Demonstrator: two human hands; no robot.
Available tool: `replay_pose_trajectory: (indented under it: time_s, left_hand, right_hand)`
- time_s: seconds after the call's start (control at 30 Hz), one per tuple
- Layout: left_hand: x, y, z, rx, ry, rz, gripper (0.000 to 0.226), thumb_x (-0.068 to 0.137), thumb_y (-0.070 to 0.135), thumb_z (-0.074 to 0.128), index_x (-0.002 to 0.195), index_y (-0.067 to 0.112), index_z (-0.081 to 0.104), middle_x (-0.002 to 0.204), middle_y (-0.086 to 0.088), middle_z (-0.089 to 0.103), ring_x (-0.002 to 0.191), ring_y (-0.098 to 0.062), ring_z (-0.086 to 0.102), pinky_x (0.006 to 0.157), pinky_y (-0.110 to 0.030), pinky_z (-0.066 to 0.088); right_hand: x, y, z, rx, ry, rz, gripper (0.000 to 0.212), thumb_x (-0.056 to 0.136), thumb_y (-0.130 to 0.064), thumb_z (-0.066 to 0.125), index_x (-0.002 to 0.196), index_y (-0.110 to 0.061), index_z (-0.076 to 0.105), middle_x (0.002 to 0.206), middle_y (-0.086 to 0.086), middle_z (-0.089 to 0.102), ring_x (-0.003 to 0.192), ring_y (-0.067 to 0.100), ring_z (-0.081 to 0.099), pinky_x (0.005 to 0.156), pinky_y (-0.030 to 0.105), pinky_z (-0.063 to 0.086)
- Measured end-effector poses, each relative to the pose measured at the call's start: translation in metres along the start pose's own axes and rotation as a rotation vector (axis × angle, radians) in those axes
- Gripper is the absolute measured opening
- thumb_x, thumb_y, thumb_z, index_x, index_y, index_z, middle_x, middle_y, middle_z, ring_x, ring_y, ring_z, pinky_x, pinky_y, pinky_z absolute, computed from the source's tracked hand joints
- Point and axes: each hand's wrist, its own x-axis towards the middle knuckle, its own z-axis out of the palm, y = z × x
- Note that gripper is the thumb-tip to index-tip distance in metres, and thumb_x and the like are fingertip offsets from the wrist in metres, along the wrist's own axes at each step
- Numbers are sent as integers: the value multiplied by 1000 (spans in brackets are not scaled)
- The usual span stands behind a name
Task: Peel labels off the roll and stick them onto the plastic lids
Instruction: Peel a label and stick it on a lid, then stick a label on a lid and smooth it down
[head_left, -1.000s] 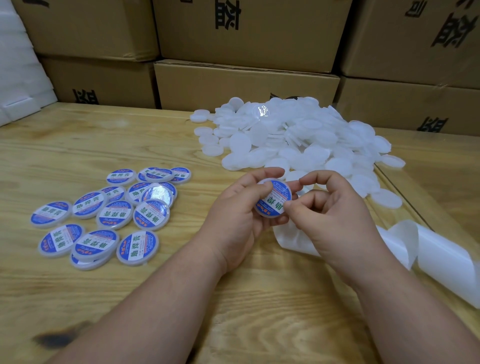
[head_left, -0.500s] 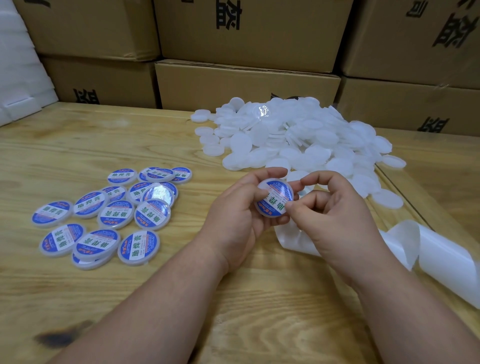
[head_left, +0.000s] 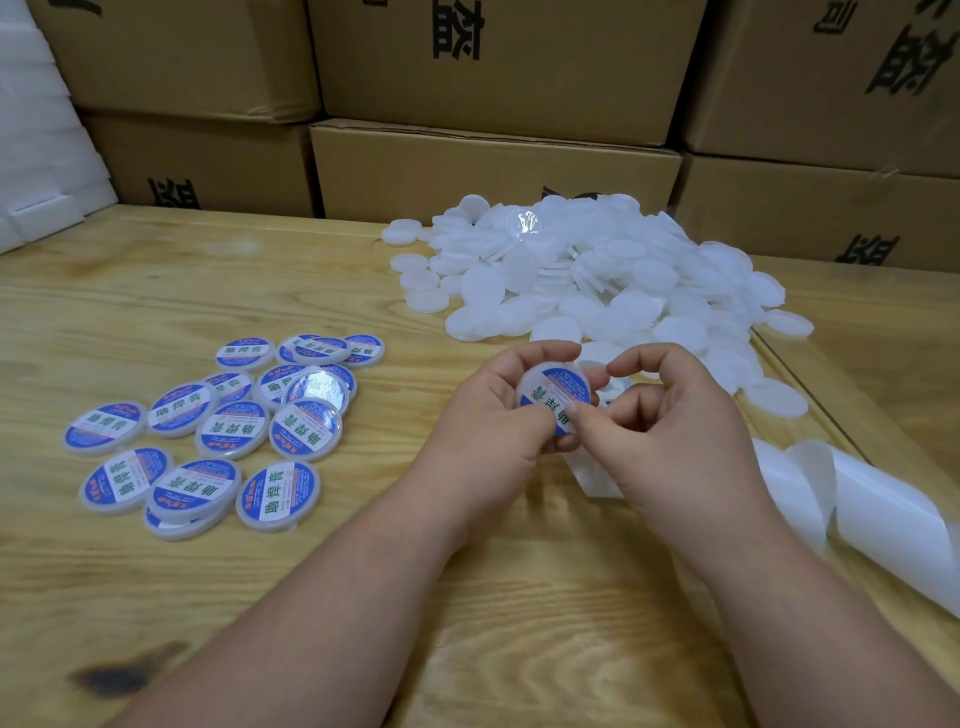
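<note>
Both hands, left hand (head_left: 488, 421) and right hand (head_left: 670, 431), pinch a lid (head_left: 553, 395) over the wooden table (head_left: 311, 280) before stacked cartons (head_left: 493, 161)

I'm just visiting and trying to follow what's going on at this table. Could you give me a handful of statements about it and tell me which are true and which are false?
1. The left hand holds a lid that already carries a blue and white label. True.
2. The finished labelled lids lie to the person's right. False: they lie on the left part of the wooden table; the pile of plain white lids is further back and to the right.
3. The right hand touches the held lid with its thumb. True.
4. The boxes behind the table are blue plastic crates. False: they are brown cardboard boxes.
5. White backing strip trails off to the right of the hands. True.
</note>
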Motion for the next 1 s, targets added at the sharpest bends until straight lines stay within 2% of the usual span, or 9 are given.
replay_pose_trajectory:
  time_s: [0.1,0.17,0.33,0.4,0.5,0.67,0.77,0.83,1.0]
  left_hand:
    - [-1,-2,-3,52,40,38,51,73,-2,53,118,20,60,110,-4,77,101,-16,74,75,-25,58]
    - [0,-1,-7,87,90,62,47,75,1,58,117,22,59,107,0,78,99,-13,74,69,-20,56]
    - [2,5,-18,94,213,39,40,81,7,82,112,22,61,99,-5,79,87,-16,75,57,-20,52]
    - [3,10,-21,103,260,21,30,85,18,81,109,22,64,95,-7,79,82,-19,76,52,-21,52]
    - [5,20,-32,197,334,38,12,99,30,64,106,21,66,88,-2,80,78,-18,77,48,-22,53]
    - [-3,35,-63,486,473,152,31,107,45,41,103,28,66,79,2,78,62,-14,73,45,-23,51]
    - [-5,43,-80,739,699,241,23,103,51,47,96,34,61,64,4,68,48,-6,61,49,-29,45]
    - [-6,48,-91,856,817,254,21,97,54,56,88,35,56,58,5,54,51,-13,54,49,-35,41]
    - [-10,52,-113,844,901,166,24,87,53,71,77,32,66,58,8,58,49,-7,53,52,-34,45]
  right_hand:
    - [0,0,-2,-52,92,-28,21,86,-34,77,91,-33,56,46,-11,53,44,4,52,51,21,40]
    - [0,-2,-5,-32,144,-27,17,89,-38,73,88,-32,58,46,-7,48,53,16,63,55,29,43]
    - [0,-3,-8,25,208,-18,14,94,-27,67,82,-29,60,58,16,53,66,33,67,55,23,48]
    - [0,-3,-8,36,208,-16,15,94,-26,67,80,-30,60,59,18,54,65,33,66,55,22,48]
    - [-1,-4,-9,62,212,0,15,93,-24,66,80,-29,61,58,15,57,61,24,67,49,14,46]
    - [0,-3,-10,53,211,8,11,93,-25,65,82,-27,62,57,13,58,58,17,67,48,10,44]
    - [-1,-4,-9,56,199,15,11,92,-24,65,82,-27,62,58,15,57,58,15,67,48,10,43]
    - [-1,-4,-9,60,193,16,11,92,-24,65,82,-27,62,57,15,56,57,15,66,47,10,43]
    - [-2,-2,-7,38,204,2,12,92,-27,65,81,-30,62,61,9,62,63,19,66,53,22,46]
